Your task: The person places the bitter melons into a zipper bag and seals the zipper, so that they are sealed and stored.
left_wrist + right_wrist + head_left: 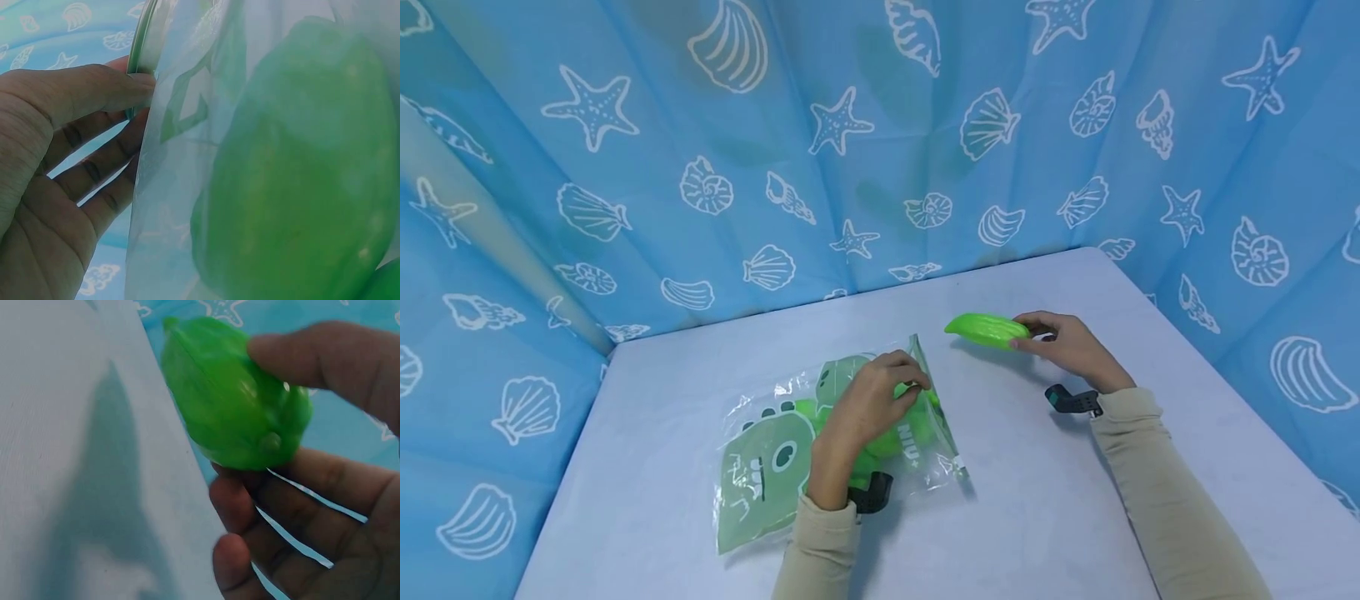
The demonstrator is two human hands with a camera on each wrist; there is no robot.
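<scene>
Near side, left of centre: beige left sleeve (822, 542) reaching over a clear plastic zip bag printed with a green dinosaur (767, 467), flat on the white-covered desk (1022, 508). Rounded green pieces (300, 175) show through the film, kind unclear.

Left hand (871, 398) at the bag's right end; grip pinching the green-edged rim (142, 37), thumb in front, fingertip behind, other fingers loosely bent.

Farther, to the right: right hand (1071, 343) with its grip pinching a glossy bright-green ridged toy (988, 331) by the blunt end, thumb on top, fingers beneath. Toy beyond the bag's right edge, well apart from it, seemingly just above the desk, shadow below.

Step in hand, my reading: moving one piece between bag and desk, rim steadied meanwhile. Direction not readable. Next move would call for a firm left pinch and a level, unhurried right hand.

Toy's look: long, swollen at the middle, lengthwise ridges, pointed tip to the left, hard shine suggesting moulded plastic. Likely slippery.

Far: blue curtain with white shells and starfish (842, 167).
</scene>
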